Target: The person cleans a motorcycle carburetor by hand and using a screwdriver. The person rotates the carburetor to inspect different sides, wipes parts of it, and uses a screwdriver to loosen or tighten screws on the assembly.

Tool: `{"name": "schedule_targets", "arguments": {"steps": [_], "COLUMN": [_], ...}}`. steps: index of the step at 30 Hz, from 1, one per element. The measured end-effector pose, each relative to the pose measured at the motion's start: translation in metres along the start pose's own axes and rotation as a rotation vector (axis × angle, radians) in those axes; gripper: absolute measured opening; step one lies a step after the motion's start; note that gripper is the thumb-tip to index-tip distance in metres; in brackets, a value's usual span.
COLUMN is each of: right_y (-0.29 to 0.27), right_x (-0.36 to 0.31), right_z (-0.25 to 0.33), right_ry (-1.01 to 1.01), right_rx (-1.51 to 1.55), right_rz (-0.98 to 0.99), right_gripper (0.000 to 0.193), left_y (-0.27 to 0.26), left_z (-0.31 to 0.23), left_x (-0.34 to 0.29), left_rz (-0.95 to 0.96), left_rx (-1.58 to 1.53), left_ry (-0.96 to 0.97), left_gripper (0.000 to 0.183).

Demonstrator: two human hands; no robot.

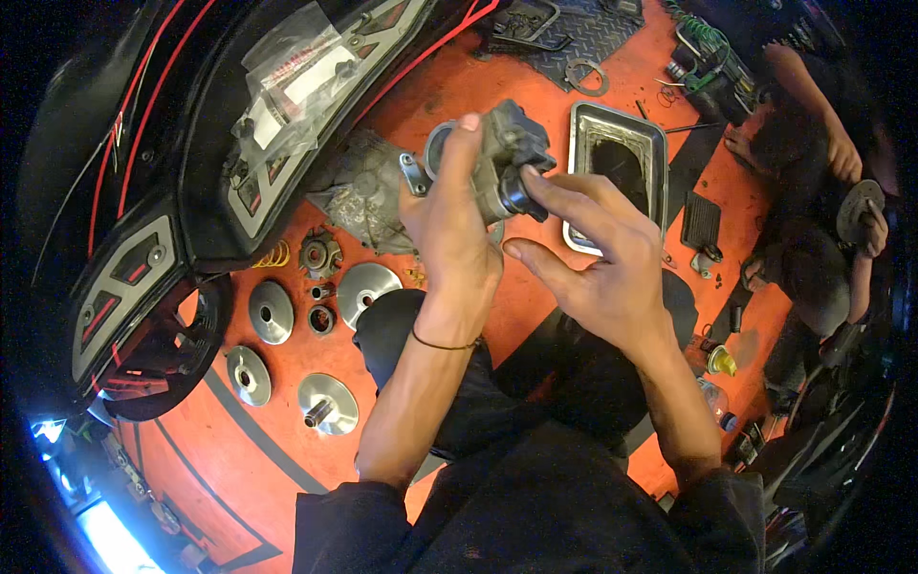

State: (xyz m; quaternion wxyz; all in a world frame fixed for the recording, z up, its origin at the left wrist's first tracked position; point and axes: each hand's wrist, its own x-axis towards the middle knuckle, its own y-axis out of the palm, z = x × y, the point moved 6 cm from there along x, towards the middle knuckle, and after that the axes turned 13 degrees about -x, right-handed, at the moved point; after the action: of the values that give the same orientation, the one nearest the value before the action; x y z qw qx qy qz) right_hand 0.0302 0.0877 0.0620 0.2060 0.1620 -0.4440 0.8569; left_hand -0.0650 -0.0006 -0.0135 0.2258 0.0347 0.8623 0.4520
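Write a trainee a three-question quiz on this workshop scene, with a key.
1. Multiple choice: what does the left hand hold?
A) a spanner
B) a metal-and-black component
C) a rag
2. True or false: the right hand grips a silver disc.
3. Fill in: the coiled spring lying on the orange floor is ______ in colour.

Key:
1. B
2. False; its index finger is at the component.
3. Yellow, as the spring shows.

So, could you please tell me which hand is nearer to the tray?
Right. The right hand overlaps the lower end of the tray in this view; the left hand is farther off to the tray's left, gripping the metal part.
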Motion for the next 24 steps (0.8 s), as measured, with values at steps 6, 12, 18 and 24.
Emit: {"name": "schedule_targets", "arguments": {"steps": [6,12,18,24], "right_y": [0.0,0.003,0.014,0.004], "right_x": [0.016,0.008,0.0,-0.014], "right_z": [0.025,0.055,0.055,0.053], "right_ry": [-0.082,-0.143,-0.234,-0.229], "right_rx": [-0.003,0.042,0.032,-0.06], "right_rz": [-0.066,-0.35,-0.379,-0.433], "right_gripper": [0.046,0.038,0.047,0.039], "left_y": [0.016,0.02,0.018,0.023], "left_z": [-0.004,-0.027,-0.027,-0.029], "left_x": [-0.008,-0.004,-0.002,-0.01], "left_rz": [0.115,0.286,0.414,0.495], "left_rx": [-0.099,-0.45,-0.616,-0.571], "left_ry": [-0.13,0.042,-0.005,0.134], "left_gripper": [0.044,0.07,0.07,0.074]}}
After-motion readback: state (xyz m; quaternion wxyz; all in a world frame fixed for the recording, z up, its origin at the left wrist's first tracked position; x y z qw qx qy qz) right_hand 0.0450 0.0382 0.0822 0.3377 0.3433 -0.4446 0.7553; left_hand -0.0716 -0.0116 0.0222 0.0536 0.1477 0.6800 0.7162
